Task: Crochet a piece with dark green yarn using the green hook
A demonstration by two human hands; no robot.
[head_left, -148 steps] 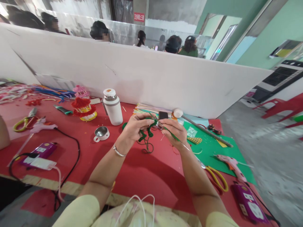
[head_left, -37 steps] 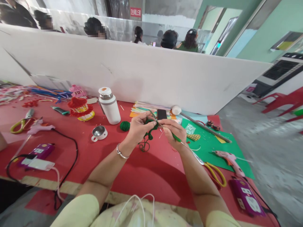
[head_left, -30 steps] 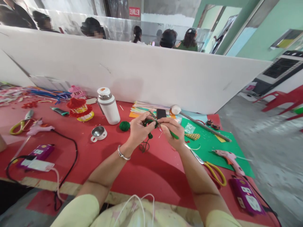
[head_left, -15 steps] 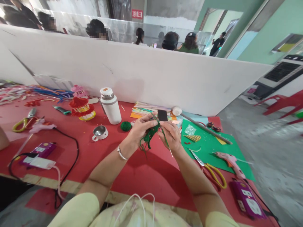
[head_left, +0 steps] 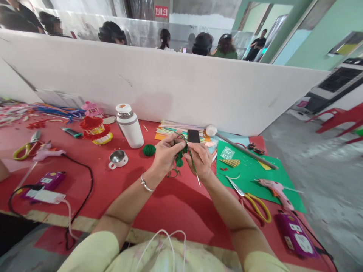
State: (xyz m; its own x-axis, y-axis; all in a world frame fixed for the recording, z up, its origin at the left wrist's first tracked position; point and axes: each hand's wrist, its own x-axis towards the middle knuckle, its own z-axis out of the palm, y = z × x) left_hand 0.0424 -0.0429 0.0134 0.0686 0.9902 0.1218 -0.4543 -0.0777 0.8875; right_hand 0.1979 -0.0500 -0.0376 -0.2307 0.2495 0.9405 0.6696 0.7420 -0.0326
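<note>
The hook swung steeper, free end towards wearer; right hand pinches it, left hand yarn.

The light is even and moderately bright. Soft shadows lie on the red table and white board. The right edge seems stretched, slightly blurred.

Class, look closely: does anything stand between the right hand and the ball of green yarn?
Yes: the left hand, holding the green yarn piece, stands between the right hand and the ball on the red table.
</note>
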